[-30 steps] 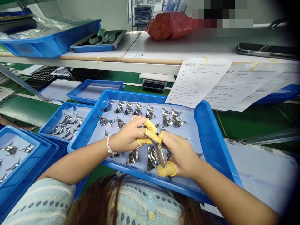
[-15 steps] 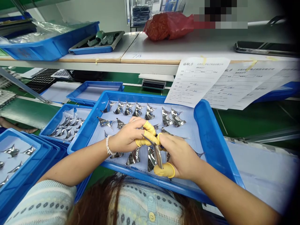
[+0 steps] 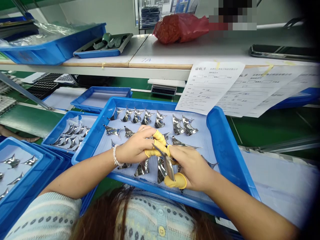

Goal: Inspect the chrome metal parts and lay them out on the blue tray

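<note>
My left hand (image 3: pixel 137 145) and my right hand (image 3: pixel 191 165) meet over a large blue tray (image 3: pixel 225 143) lined with pale paper. Both wear yellow finger cots. Together they pinch one shiny curved metal piece (image 3: pixel 168 163) between them: the left fingertips grip its upper end, the right thumb and fingers its lower end. Several more shiny metal pieces (image 3: pixel 147 116) lie in rows on the tray's paper, some right under my hands.
Two smaller blue trays (image 3: pixel 57 128) with metal pieces sit to the left, and an unfilled one (image 3: pixel 100 95) behind. Printed paper sheets (image 3: pixel 210 86) hang from the white shelf above. A red bag (image 3: pixel 180 26), a green-parts tray (image 3: pixel 105 43) and a phone (image 3: pixel 280 51) rest on the shelf.
My right hand has shifted slightly up and left, drawing closer to the left hand. The metal piece stays held between both hands.
</note>
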`<state>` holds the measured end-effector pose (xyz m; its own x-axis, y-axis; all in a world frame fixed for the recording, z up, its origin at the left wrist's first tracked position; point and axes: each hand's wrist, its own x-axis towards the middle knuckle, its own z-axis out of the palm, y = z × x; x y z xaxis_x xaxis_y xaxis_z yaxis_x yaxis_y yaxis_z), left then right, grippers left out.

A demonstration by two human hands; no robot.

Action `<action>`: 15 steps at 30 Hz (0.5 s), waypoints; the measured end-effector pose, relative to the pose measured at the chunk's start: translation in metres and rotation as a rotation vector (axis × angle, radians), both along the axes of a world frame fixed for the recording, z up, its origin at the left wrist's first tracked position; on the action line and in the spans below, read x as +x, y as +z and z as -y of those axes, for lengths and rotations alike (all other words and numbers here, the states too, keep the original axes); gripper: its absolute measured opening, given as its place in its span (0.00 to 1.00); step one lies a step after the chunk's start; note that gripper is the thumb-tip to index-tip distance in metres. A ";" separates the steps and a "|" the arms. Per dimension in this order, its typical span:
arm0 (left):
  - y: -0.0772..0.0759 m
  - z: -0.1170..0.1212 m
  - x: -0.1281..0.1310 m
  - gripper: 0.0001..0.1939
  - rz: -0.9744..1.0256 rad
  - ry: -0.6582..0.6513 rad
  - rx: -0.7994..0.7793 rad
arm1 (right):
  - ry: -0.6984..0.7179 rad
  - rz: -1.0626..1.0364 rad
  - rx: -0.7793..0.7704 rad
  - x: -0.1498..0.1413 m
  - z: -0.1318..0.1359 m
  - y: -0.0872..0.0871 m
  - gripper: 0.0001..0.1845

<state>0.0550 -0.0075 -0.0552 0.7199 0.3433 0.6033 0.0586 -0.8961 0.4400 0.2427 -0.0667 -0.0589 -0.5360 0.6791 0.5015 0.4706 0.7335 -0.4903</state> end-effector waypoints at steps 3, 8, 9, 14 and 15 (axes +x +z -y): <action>0.000 0.000 0.000 0.20 0.003 0.013 -0.010 | 0.049 -0.038 -0.043 0.000 0.001 0.001 0.28; 0.000 0.000 -0.002 0.17 0.034 0.001 -0.124 | 0.121 -0.224 -0.220 0.004 0.000 0.004 0.28; 0.000 0.000 -0.001 0.17 0.056 0.002 -0.209 | 0.096 -0.293 -0.286 0.005 -0.002 0.003 0.28; -0.002 -0.001 0.003 0.18 0.261 0.074 -0.914 | -0.126 -0.559 -0.616 0.017 -0.017 -0.006 0.18; -0.002 -0.001 0.004 0.19 0.307 0.073 -1.046 | -0.128 -0.580 -0.670 0.018 -0.020 -0.008 0.17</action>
